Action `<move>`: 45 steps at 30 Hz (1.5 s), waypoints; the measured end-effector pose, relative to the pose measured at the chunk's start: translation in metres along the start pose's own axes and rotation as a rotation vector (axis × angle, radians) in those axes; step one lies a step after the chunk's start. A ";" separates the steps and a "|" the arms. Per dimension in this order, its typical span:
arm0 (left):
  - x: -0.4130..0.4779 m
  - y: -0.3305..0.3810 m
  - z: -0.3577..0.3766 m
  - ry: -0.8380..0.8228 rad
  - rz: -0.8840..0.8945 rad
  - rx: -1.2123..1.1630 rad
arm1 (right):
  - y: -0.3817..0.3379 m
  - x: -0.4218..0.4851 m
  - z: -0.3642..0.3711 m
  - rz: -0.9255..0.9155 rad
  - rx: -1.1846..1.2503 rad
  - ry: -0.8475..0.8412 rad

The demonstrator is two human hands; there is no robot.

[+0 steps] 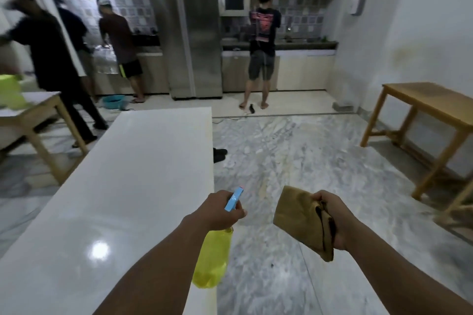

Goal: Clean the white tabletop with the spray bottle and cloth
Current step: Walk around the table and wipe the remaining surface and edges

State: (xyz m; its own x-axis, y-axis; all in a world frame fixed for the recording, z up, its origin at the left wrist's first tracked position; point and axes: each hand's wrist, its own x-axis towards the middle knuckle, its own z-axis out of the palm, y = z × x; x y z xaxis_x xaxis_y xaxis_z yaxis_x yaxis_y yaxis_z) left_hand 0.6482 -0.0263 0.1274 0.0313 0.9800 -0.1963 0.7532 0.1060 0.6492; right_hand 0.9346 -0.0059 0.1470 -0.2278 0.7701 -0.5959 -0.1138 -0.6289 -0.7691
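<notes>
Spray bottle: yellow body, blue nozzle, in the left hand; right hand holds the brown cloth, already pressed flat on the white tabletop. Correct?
One thing is off. The head view shows the brown cloth held up in the right hand over the marble floor, beside the white tabletop, not pressed on it. The rest stands: the spray bottle, yellow body and blue nozzle, is in the left hand.

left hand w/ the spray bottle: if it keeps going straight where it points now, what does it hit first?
Likely nothing close. The left hand holds the spray bottle at the right edge of the white tabletop, pointing forward and slightly right. That line looks free over the marble floor; a dark shoe lies near it. Depth is unclear.
</notes>
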 end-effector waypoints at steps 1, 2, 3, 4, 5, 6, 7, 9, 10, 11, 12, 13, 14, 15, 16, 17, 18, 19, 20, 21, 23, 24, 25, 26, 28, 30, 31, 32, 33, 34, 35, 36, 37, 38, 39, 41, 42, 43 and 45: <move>0.012 0.007 -0.006 0.019 -0.005 -0.015 | -0.018 0.017 0.000 -0.002 0.008 -0.034; 0.024 0.011 -0.012 0.035 -0.009 -0.015 | -0.036 0.031 0.004 -0.028 0.014 -0.053; 0.027 0.014 -0.018 0.035 0.003 -0.004 | -0.044 0.038 0.009 -0.055 0.040 -0.055; 0.044 0.016 -0.026 0.052 -0.030 -0.009 | -0.065 0.063 0.016 -0.050 0.035 -0.084; 0.075 0.015 -0.034 0.086 -0.084 -0.038 | -0.092 0.099 0.030 -0.017 -0.015 -0.122; 0.101 0.012 -0.042 0.116 -0.123 -0.054 | -0.113 0.130 0.043 0.003 -0.067 -0.154; 0.119 0.007 -0.051 0.133 -0.139 -0.049 | -0.127 0.156 0.055 -0.001 -0.080 -0.155; 0.155 -0.004 -0.068 0.122 -0.166 -0.037 | -0.151 0.199 0.083 0.016 -0.105 -0.227; 0.174 -0.009 -0.073 0.104 -0.178 -0.036 | -0.161 0.217 0.094 0.018 -0.120 -0.263; 0.195 -0.013 -0.081 0.095 -0.182 -0.033 | -0.172 0.238 0.104 0.016 -0.127 -0.269; 0.215 -0.017 -0.091 0.090 -0.185 -0.029 | -0.184 0.261 0.113 0.011 -0.116 -0.268; 0.232 -0.022 -0.100 0.075 -0.187 -0.017 | -0.194 0.277 0.122 0.024 -0.127 -0.276; 0.254 -0.027 -0.109 0.052 -0.196 -0.013 | -0.208 0.298 0.130 0.039 -0.141 -0.297; 0.272 -0.030 -0.118 0.031 -0.201 -0.014 | -0.219 0.317 0.135 0.039 -0.160 -0.309; 0.292 -0.031 -0.128 0.018 -0.208 -0.017 | -0.232 0.333 0.142 0.030 -0.177 -0.309; 0.311 -0.033 -0.138 0.013 -0.210 -0.021 | -0.246 0.348 0.148 0.024 -0.179 -0.313; 0.329 -0.033 -0.148 0.009 -0.212 -0.026 | -0.259 0.366 0.153 0.023 -0.176 -0.313; 0.348 -0.033 -0.158 0.005 -0.209 -0.029 | -0.272 0.384 0.158 0.031 -0.189 -0.304; 0.363 -0.032 -0.166 -0.002 -0.201 -0.025 | -0.282 0.399 0.164 0.041 -0.193 -0.309; 0.379 -0.032 -0.173 -0.009 -0.192 -0.019 | -0.292 0.413 0.169 0.042 -0.197 -0.312; 0.411 -0.036 -0.185 -0.009 -0.185 -0.008 | -0.311 0.448 0.181 0.050 -0.193 -0.330; 0.425 -0.038 -0.190 0.003 -0.192 -0.011 | -0.318 0.465 0.187 0.057 -0.193 -0.336; 0.441 -0.042 -0.194 0.009 -0.209 -0.025 | -0.325 0.481 0.194 0.073 -0.191 -0.343; 0.458 -0.047 -0.198 0.012 -0.225 -0.041 | -0.333 0.500 0.201 0.086 -0.192 -0.359; 0.494 -0.057 -0.206 0.007 -0.247 -0.039 | -0.348 0.541 0.213 0.102 -0.195 -0.373; 0.530 -0.065 -0.217 0.012 -0.281 -0.023 | -0.364 0.583 0.222 0.143 -0.189 -0.397; 0.545 -0.069 -0.225 0.022 -0.303 -0.025 | -0.373 0.602 0.225 0.167 -0.176 -0.405; 0.557 -0.073 -0.232 0.030 -0.326 -0.026 | -0.381 0.620 0.228 0.182 -0.168 -0.404; 0.571 -0.079 -0.240 0.037 -0.353 -0.026 | -0.392 0.639 0.231 0.191 -0.170 -0.405; 0.582 -0.086 -0.248 0.054 -0.375 -0.029 | -0.402 0.658 0.235 0.194 -0.178 -0.401; 0.591 -0.091 -0.255 0.084 -0.391 -0.038 | -0.412 0.672 0.239 0.186 -0.188 -0.383; 0.601 -0.099 -0.262 0.114 -0.408 -0.051 | -0.421 0.692 0.244 0.178 -0.184 -0.352; 0.610 -0.106 -0.267 0.133 -0.417 -0.057 | -0.427 0.711 0.248 0.183 -0.174 -0.332; 0.615 -0.111 -0.270 0.135 -0.423 -0.056 | -0.430 0.725 0.252 0.201 -0.187 -0.322; 0.623 -0.119 -0.273 0.128 -0.436 -0.061 | -0.434 0.739 0.258 0.228 -0.207 -0.313; 0.635 -0.135 -0.278 0.122 -0.475 -0.096 | -0.440 0.762 0.267 0.279 -0.219 -0.329; 0.642 -0.144 -0.282 0.126 -0.496 -0.116 | -0.444 0.774 0.272 0.284 -0.235 -0.350; 0.648 -0.153 -0.287 0.134 -0.512 -0.131 | -0.448 0.780 0.278 0.283 -0.254 -0.347; 0.663 -0.173 -0.298 0.148 -0.530 -0.143 | -0.454 0.790 0.295 0.285 -0.289 -0.313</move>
State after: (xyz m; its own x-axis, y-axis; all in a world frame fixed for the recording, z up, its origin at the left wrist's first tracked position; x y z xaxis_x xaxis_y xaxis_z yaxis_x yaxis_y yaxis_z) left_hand 0.3424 0.6557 0.1036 -0.4265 0.7989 -0.4240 0.5443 0.6011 0.5852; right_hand 0.5210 0.8560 0.0934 -0.4947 0.4751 -0.7277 0.2575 -0.7197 -0.6448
